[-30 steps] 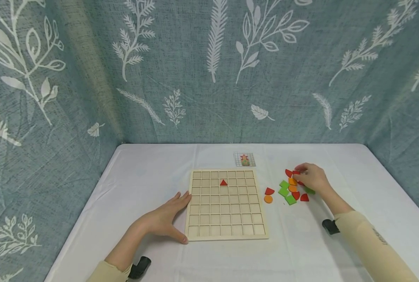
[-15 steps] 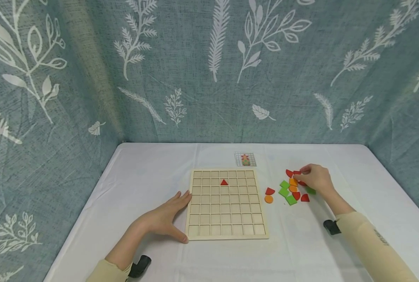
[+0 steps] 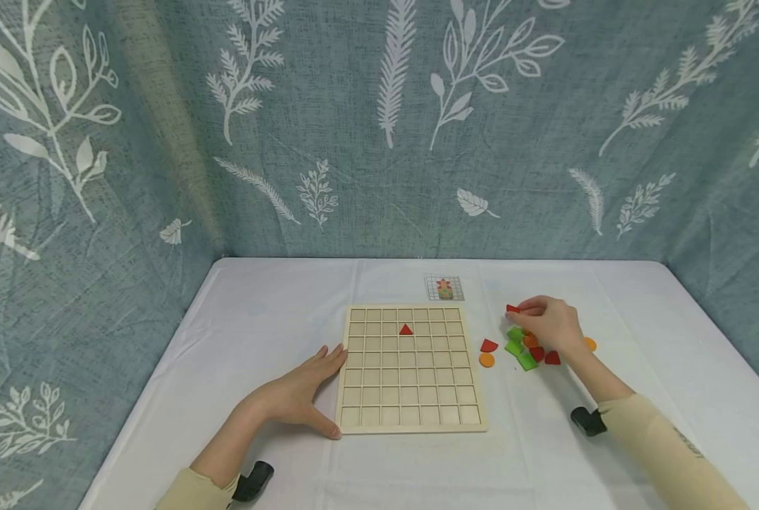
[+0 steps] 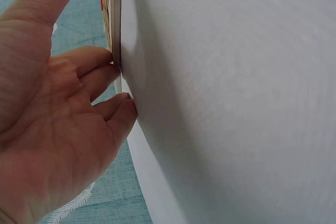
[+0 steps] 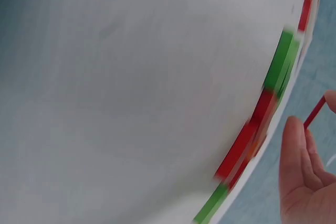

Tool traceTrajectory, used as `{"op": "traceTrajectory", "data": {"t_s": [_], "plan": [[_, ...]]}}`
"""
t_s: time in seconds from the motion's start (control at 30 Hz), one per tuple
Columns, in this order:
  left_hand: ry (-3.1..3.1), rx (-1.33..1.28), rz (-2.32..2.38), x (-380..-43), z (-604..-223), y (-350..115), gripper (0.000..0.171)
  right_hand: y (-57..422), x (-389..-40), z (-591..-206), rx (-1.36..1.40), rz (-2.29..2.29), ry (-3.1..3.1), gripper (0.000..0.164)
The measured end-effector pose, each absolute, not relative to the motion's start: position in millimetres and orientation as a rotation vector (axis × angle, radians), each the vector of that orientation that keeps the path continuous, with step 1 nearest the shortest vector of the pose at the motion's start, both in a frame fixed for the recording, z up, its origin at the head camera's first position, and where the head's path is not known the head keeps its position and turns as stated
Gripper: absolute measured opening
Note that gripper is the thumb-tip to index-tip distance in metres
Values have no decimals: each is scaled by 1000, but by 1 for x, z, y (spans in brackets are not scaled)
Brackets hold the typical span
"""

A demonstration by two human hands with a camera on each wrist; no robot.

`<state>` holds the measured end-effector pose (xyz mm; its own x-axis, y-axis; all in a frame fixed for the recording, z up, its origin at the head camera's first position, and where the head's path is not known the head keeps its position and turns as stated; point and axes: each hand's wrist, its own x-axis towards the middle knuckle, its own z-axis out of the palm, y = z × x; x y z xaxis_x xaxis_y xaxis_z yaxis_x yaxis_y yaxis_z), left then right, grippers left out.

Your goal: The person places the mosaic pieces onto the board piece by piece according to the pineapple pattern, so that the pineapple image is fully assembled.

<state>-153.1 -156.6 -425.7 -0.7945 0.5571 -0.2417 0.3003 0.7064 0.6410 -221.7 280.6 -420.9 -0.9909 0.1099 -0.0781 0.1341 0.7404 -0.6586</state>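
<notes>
My left hand (image 3: 299, 394) rests at the left edge of a wooden grid board (image 3: 411, 429), its thumb and fingers spread along the frame. In the left wrist view, the fingertips (image 4: 113, 59) touch the board's side. A red triangle (image 3: 406, 330) sits in one cell near the board's top. My right hand (image 3: 550, 322) pinches a thin red piece (image 3: 512, 309) between thumb and fingers, above the pile of loose pieces. That hand partly hides the pile. The right wrist view shows the held red piece (image 5: 315, 112) edge-on, lifted off the table; its full shape is unclear.
Green squares (image 3: 527, 361), red quarter-round pieces (image 3: 552, 358) and orange pieces (image 3: 530, 341) lie right of the board. A red piece (image 3: 489, 346) and an orange disc (image 3: 486, 360) lie closer to it. A pattern card (image 3: 444, 288) lies behind the board.
My right hand has lifted a red piece from the pile and moved slightly left with it. An orange piece now shows right of the wrist. The left hand has stayed put.
</notes>
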Motion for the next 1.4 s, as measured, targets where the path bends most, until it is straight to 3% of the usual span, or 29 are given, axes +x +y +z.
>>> {"op": "traceTrajectory", "data": {"t_s": [0.87,1.4], "plan": [[2487,687,841,-156,-424,-158,123,173,-214,-426,-274,-1188,2785,31],[2493,667,819,-156,-423,-158,123,152,-212,-432,-532,-1093,2799,25]]}}
